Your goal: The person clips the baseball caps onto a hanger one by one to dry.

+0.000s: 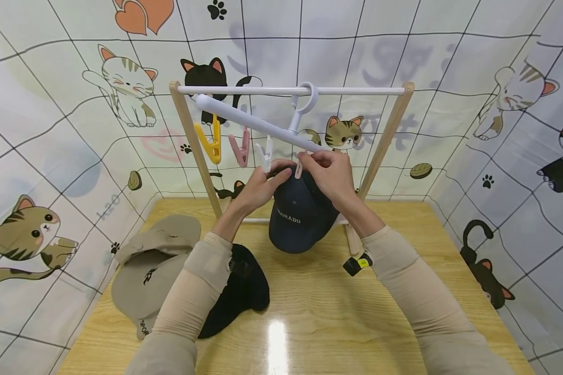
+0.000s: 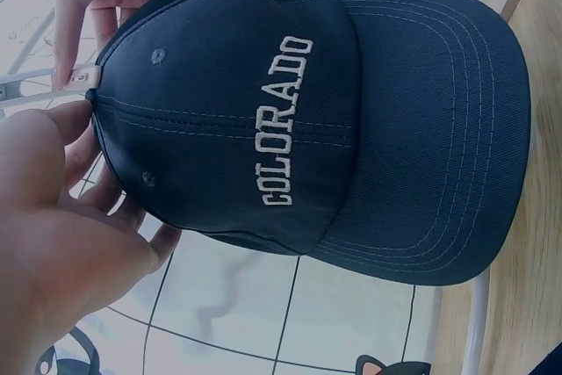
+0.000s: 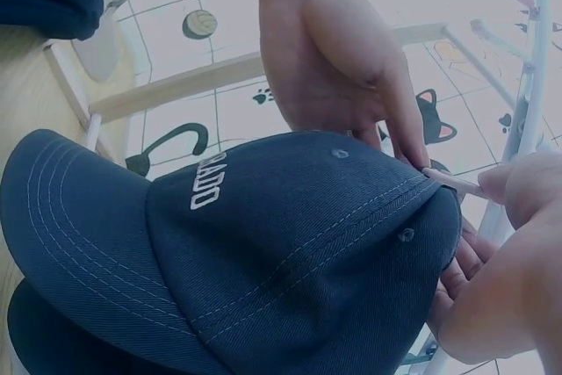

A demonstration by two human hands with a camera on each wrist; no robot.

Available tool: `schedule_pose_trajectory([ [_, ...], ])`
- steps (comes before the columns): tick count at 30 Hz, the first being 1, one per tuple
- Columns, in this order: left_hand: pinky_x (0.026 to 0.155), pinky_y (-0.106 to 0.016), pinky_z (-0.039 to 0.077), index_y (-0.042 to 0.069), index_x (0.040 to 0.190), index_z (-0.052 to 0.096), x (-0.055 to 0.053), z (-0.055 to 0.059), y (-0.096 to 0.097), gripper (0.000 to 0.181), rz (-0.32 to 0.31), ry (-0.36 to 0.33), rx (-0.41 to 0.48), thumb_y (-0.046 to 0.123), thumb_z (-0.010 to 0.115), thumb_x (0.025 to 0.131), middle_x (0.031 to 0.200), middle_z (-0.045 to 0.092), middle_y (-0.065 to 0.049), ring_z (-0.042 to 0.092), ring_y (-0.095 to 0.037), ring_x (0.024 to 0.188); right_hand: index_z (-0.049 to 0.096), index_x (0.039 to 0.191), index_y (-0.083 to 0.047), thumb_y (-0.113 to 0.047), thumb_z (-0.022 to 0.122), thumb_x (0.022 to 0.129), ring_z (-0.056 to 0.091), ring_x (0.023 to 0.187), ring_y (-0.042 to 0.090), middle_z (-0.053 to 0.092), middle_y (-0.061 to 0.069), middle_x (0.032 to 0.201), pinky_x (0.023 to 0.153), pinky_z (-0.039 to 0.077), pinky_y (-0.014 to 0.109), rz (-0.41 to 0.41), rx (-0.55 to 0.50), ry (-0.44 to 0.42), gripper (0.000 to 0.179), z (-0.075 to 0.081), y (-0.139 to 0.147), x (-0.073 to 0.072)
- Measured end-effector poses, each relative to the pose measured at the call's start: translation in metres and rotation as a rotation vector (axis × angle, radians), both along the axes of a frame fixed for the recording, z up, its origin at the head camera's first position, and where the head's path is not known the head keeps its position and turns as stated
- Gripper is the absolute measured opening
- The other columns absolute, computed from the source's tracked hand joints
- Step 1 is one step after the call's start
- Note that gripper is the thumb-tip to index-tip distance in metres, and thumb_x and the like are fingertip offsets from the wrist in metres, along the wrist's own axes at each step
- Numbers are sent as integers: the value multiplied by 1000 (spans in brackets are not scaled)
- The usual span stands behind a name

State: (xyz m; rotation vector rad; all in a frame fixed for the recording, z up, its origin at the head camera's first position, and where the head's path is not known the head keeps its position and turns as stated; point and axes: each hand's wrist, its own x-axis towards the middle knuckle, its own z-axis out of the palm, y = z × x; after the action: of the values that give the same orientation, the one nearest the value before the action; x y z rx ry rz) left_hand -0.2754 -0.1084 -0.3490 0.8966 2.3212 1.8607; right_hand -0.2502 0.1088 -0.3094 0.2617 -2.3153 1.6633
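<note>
A navy baseball cap (image 1: 288, 205) lettered "COLORADO" hangs brim down below the low end of a tilted white hanger (image 1: 258, 124). My left hand (image 1: 262, 185) holds the cap near the top of its crown, thumb beside the button area. A pale pink clip (image 1: 298, 170) bites the crown's top, and my right hand (image 1: 330, 174) pinches this clip from the right. In the left wrist view the whole front of the cap (image 2: 228, 120) shows, with the clip's tip (image 2: 83, 78) at its top. The right wrist view has the cap's side (image 3: 307, 243) below both hands.
A yellow clip (image 1: 213, 140), a pink clip (image 1: 241, 147) and a white clip (image 1: 265, 154) hang from the hanger. It hooks on a wooden rack's white bar (image 1: 356, 91). Beige caps (image 1: 140, 291) and a black cap (image 1: 244, 281) lie left on the table (image 1: 318, 323).
</note>
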Motion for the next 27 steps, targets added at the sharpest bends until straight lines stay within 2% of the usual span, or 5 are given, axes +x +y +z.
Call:
schedule_pose_trajectory([
  [7, 126, -56, 52, 6, 157, 64, -1, -2, 2, 40, 12, 32, -22, 20, 54, 121, 161, 65, -16, 61, -35, 154, 85, 124, -5, -42, 77, 108, 76, 116, 20, 84, 19, 120, 95, 57, 29, 32, 2, -5, 41, -2, 2, 0],
  [13, 131, -56, 48, 11, 165, 57, 0, -3, 3, 45, 18, 35, -42, 24, 51, 123, 170, 58, -13, 55, -34, 159, 82, 132, -5, -43, 72, 111, 73, 130, 26, 82, 18, 130, 111, 58, 42, 73, 1, -10, 44, -1, 4, 2],
  [18, 134, -55, 44, 18, 173, 47, 2, -4, 1, 52, 39, 48, -106, 33, 49, 123, 179, 49, -7, 48, -32, 166, 78, 139, -6, -41, 65, 116, 70, 137, 29, 79, 17, 140, 123, 54, 52, 134, -1, -6, 44, -2, 6, 2],
  [25, 140, -60, 33, 28, 178, 36, 7, -4, -3, 60, 75, 87, -209, 41, 51, 121, 184, 39, -6, 37, -31, 173, 73, 146, -6, -39, 55, 121, 64, 150, 32, 69, 15, 156, 130, 49, 54, 178, -1, -10, 46, -3, 9, 3],
  [27, 140, -61, 31, 26, 179, 34, 10, -4, -4, 62, 84, 111, -234, 40, 51, 121, 185, 37, -6, 34, -31, 174, 72, 148, -7, -40, 53, 121, 63, 151, 33, 67, 14, 158, 131, 48, 53, 188, 6, -15, 47, -4, 10, 4],
])
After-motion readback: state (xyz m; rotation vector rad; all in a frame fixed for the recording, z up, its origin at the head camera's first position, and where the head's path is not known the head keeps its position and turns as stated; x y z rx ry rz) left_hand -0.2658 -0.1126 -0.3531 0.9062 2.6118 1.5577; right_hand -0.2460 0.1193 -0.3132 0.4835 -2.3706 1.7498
